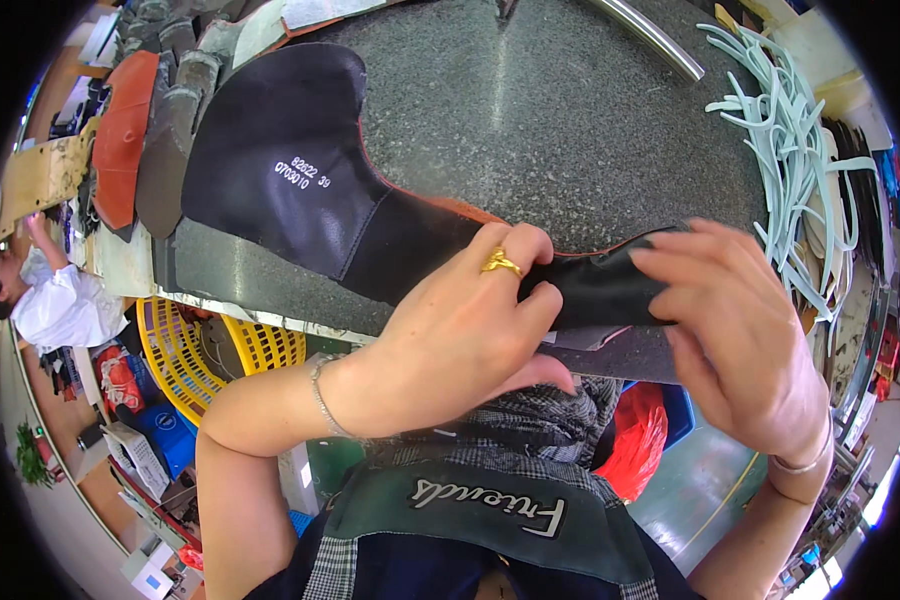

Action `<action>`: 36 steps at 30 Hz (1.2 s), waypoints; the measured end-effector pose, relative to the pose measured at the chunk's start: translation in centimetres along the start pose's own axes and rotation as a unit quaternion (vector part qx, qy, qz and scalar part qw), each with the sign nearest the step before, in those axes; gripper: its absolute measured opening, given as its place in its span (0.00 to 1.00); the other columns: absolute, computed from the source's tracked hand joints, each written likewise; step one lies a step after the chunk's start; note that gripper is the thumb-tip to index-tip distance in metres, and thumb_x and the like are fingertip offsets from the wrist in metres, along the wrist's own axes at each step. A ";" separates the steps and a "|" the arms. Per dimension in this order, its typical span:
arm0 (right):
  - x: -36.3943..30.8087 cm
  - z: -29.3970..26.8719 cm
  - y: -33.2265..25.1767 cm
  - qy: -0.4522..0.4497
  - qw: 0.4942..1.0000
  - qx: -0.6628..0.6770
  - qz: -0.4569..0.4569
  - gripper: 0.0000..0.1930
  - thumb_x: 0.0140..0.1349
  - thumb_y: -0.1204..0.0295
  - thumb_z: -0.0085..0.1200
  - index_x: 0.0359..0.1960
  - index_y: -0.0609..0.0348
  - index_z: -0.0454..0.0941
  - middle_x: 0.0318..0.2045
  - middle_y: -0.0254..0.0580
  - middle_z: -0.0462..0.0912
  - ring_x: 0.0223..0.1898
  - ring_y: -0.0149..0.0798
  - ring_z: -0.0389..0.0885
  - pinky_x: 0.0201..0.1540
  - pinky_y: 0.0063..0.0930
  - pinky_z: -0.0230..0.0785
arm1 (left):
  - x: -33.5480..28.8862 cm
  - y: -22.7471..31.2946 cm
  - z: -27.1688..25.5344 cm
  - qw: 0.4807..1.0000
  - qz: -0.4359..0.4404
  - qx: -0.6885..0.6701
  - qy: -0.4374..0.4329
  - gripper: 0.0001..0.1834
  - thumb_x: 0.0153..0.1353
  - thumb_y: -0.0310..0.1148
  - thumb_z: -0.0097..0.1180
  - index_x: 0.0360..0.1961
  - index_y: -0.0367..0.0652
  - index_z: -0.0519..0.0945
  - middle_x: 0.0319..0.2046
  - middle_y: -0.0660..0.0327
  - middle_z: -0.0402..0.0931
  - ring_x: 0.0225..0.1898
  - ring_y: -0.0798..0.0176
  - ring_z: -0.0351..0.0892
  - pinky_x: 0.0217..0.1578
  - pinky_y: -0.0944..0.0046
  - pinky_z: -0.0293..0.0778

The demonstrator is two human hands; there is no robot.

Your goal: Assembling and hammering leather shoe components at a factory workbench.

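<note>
A black leather shoe-upper piece lies across the grey speckled work surface. It has a wide curved panel at the left, a seam, a narrow strip to the right and a reddish-brown inner edge. My left hand, with a gold ring, is closed on the narrow strip near its middle, the fingers bent and the thumb below the near edge. At the strip's right end is my right hand, slightly blurred, its fingers curved and apart with the tips at the leather. Whether they press on it is unclear.
Dark leather pieces and an orange-brown piece are stacked at the left. Pale blue-green strips pile up at the right, near a metal tube. Below the edge are a yellow basket and a red bag. Another person is far left.
</note>
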State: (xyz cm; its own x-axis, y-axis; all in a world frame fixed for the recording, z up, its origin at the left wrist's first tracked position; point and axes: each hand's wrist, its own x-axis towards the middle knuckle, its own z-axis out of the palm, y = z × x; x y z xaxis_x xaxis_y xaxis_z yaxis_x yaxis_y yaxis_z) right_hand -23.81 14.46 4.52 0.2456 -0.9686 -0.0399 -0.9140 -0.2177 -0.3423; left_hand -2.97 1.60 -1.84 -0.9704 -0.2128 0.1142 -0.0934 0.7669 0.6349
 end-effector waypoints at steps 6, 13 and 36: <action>2.9 3.7 1.4 0.261 0.965 0.013 -0.036 0.46 0.40 0.77 0.74 0.64 0.66 0.63 0.56 0.51 0.75 0.53 0.52 0.80 0.58 0.47 0.71 | 1.0 -0.8 1.3 0.993 -0.017 0.007 0.114 0.12 0.54 0.31 0.68 0.36 0.37 0.80 0.33 0.52 0.77 0.32 0.47 0.78 0.32 0.56 0.76; 0.3 5.9 3.4 0.040 0.771 0.568 0.285 0.31 0.47 0.78 0.70 0.57 0.65 0.74 0.38 0.45 0.83 0.38 0.41 0.84 0.43 0.28 0.75 | 0.6 -1.0 1.4 0.992 0.051 -0.013 0.114 0.29 0.32 0.27 0.60 0.44 0.35 0.83 0.28 0.59 0.74 0.27 0.54 0.77 0.27 0.61 0.74; -3.5 4.1 1.4 0.081 0.786 0.436 0.431 0.05 0.62 0.80 0.60 0.38 0.70 0.83 0.29 0.41 0.84 0.30 0.27 0.82 0.33 0.21 0.74 | 0.1 2.6 5.0 0.975 0.052 0.215 -0.007 0.33 0.46 0.31 0.56 0.58 0.36 0.78 0.25 0.66 0.55 0.21 0.71 0.62 0.15 0.73 0.62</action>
State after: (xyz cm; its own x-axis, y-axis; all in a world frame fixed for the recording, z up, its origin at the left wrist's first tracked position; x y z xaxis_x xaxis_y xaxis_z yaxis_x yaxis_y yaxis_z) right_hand -24.66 17.98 0.35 -0.4522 -0.7286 -0.5145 -0.1315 0.6250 -0.7695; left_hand -4.38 6.63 -3.95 -0.9825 -0.1134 0.1481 -0.0753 0.9676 0.2410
